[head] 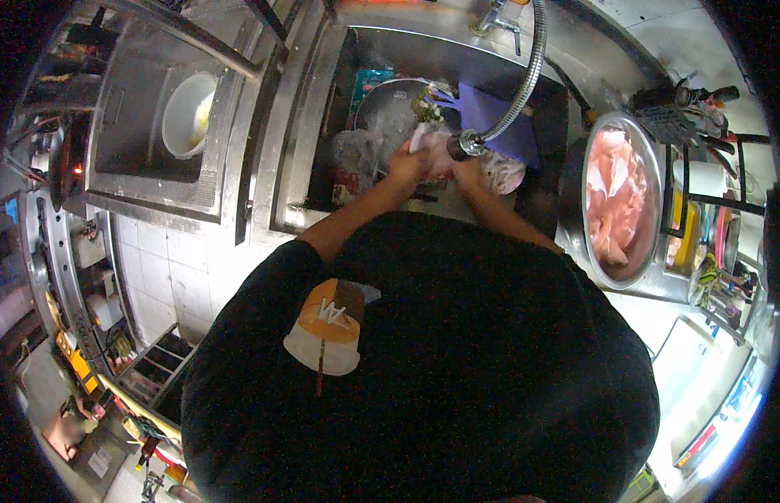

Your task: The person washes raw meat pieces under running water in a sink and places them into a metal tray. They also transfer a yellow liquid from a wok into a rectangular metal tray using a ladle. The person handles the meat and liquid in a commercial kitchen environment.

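Note:
Both my hands are over a steel sink [547,100]. My left hand [407,165] grips a pale pink piece of raw meat [437,154], probably poultry, from its left side. On the right, my right hand [470,176] is at the same piece, its fingers partly hidden by the black spray nozzle [463,146] hanging over it. Crumpled clear plastic [358,151] lies left of my hands, by a wide round vessel [386,104]. Behind the meat are a green-and-white clump [425,105], unclear in kind, and a flat purple plastic piece [500,122].
A large metal bowl of raw meat [619,207] stands right of the sink. The flexible metal hose [534,63] arches down near a tap [500,22]. A second basin at left holds a white bucket [188,119]. Utensils [673,119] crowd the right back. Another person [69,434] is at lower left.

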`<state>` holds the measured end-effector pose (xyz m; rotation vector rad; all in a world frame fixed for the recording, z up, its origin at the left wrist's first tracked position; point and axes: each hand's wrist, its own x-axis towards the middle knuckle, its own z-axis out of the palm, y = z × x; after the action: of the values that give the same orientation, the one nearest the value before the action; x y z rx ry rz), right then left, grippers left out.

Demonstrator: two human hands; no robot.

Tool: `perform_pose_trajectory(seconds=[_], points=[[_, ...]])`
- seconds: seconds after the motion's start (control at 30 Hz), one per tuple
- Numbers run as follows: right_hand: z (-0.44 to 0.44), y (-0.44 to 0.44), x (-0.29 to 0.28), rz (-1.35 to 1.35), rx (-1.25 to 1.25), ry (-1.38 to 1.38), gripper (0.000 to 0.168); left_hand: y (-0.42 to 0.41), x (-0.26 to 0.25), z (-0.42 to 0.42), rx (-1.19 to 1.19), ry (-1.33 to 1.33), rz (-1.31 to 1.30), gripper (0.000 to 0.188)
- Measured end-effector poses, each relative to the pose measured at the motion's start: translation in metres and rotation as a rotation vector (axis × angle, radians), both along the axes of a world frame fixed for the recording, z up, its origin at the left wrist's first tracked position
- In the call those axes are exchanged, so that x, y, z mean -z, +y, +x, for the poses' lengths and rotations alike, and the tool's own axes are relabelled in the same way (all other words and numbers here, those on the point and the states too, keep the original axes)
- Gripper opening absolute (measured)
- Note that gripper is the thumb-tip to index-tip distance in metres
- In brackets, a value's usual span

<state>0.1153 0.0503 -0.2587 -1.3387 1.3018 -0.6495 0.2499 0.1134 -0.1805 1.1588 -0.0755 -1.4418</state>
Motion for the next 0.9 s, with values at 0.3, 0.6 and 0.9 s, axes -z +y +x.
perform_pose_trajectory(seconds=[0.3, 0.6, 0.9], points=[[-0.002, 0.004, -0.030, 0.626, 0.085, -0.693, 0.025, 0.003, 0.021, 0.004, 0.178, -0.040, 0.097, 0.023], [0.005, 0.002, -0.071, 0.634, 0.053, -0.382, 0.031, 0.003, -0.022, 0.010, 0.259, -0.068, 0.085, 0.024], [-0.008, 0.025, -0.100, 0.626, 0.063, -0.386, 0.013, -0.035, 0.067, -0.008, 0.518, -0.865, 0.495, 0.042]])
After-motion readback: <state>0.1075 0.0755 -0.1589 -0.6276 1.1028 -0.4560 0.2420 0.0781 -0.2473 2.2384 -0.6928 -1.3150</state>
